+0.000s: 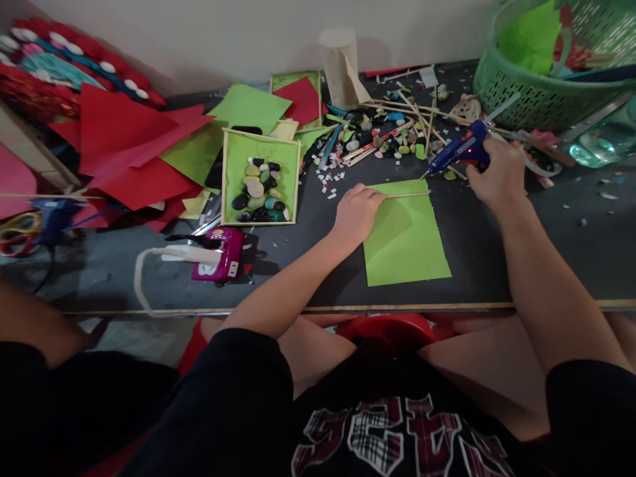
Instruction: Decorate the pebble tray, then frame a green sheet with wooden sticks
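Observation:
A green sheet of paper (pixel 405 238) lies on the dark table in front of me. My left hand (pixel 358 211) is at its upper left corner, fingers closed on one end of a thin wooden stick (pixel 410 195). The stick runs across the sheet just below its top edge. In my right hand (pixel 499 165) is a blue glue gun (pixel 460 151), with a red light on its body and a pale glue stick out of its back. Its nozzle points down at the sheet's upper right corner; whether it touches cannot be made out.
Left of my hand lies a green stick-framed panel (pixel 261 146) with pebbles on it. A purple power socket (pixel 218 255) with a white cable sits near the edge. Behind are loose pebbles, sticks and a paper roll (pixel 340 69). A green basket (pixel 541 99) stands far right.

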Tool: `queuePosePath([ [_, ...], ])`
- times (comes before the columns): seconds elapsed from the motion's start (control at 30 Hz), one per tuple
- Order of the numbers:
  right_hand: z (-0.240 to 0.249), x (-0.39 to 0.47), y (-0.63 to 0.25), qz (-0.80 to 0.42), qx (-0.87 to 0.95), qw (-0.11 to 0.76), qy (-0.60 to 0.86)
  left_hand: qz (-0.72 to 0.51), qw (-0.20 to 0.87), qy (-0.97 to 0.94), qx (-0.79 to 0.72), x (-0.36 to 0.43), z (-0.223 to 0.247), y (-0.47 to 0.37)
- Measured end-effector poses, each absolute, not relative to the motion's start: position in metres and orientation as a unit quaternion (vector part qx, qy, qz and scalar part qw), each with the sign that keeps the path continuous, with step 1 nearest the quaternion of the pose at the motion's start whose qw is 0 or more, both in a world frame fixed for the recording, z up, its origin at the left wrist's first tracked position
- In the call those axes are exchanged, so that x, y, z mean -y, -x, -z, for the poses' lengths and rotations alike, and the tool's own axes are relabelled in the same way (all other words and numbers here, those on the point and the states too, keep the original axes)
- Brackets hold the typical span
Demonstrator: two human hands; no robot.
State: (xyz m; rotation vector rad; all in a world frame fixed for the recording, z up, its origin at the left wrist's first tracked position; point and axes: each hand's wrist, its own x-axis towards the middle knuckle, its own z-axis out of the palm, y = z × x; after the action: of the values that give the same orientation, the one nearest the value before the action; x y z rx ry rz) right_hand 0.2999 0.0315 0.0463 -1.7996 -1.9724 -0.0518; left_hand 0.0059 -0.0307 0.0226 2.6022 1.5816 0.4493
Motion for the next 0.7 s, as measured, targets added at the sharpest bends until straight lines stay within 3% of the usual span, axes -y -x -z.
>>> queuePosePath([
  [0.33, -0.086, -0.021, -0.248, 0.088, 0.711, 0.257, 0.648, -0.028, 0.000, -0.859, -0.511, 0.051, -0.040, -0.025],
  [0.47, -0.075, -0.029, -0.212, 0.043, 0.776, 0.202, 0.596, -0.017, 0.021, -0.856, -0.517, 0.052, -0.046, -0.027],
  [0.7, -0.044, -0.036, -0.198, -0.006, 0.794, 0.225, 0.565, -0.012, -0.004, -0.861, -0.508, 0.053, -0.041, -0.031],
])
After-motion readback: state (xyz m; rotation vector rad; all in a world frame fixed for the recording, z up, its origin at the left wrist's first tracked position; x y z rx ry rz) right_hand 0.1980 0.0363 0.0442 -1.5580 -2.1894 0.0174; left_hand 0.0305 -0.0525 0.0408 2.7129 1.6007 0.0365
